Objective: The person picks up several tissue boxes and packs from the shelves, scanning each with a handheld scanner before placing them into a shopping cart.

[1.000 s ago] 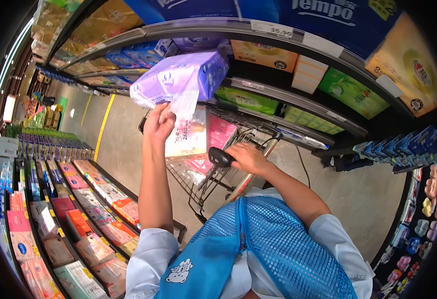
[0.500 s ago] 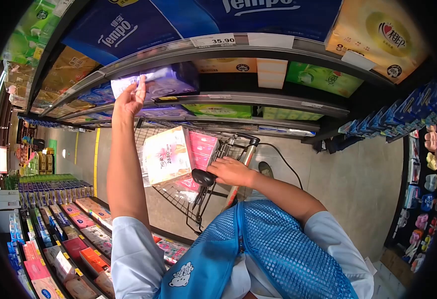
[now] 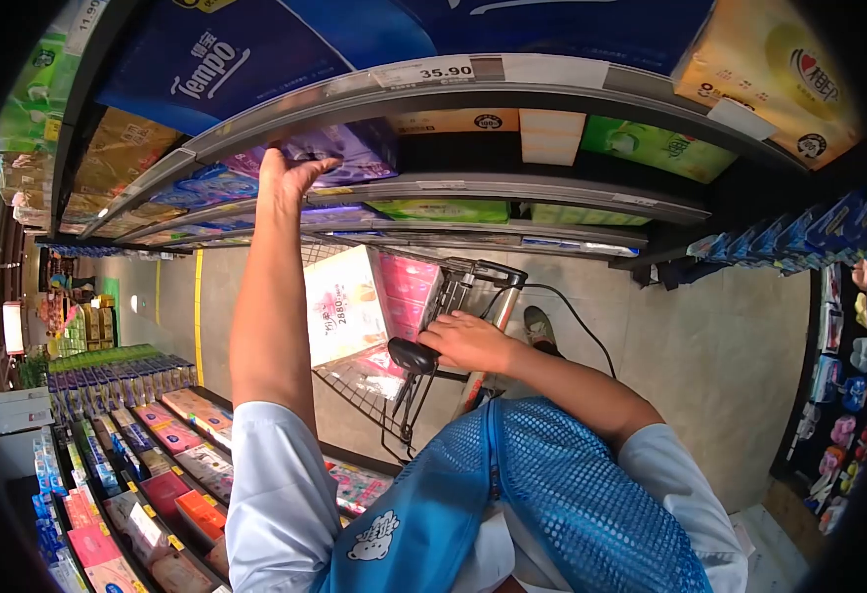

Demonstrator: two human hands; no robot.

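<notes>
My left hand [image 3: 293, 180] reaches into the shelf, against a purple tissue pack [image 3: 352, 153]. Its thumb stands apart from the other fingers, which are partly out of sight. My right hand [image 3: 468, 341] lies across the shopping cart's handle [image 3: 505, 308], its fingers curled beside a black rounded part [image 3: 412, 356]. In the cart's wire basket [image 3: 354, 393] are a white tissue pack [image 3: 346, 308] and a pink pack [image 3: 409, 287].
Large blue Tempo packs [image 3: 216, 64] stand on the shelf above, near a yellow pack [image 3: 774, 79]. Lower left is a display of boxed tissues [image 3: 166, 430]. Hanging goods [image 3: 838, 430] line the right. A shoe [image 3: 539, 326] shows beside the cart.
My left hand has moved right and deeper into the shelf, and the purple pack's pale near end no longer sticks out. My right hand keeps its place on the cart.
</notes>
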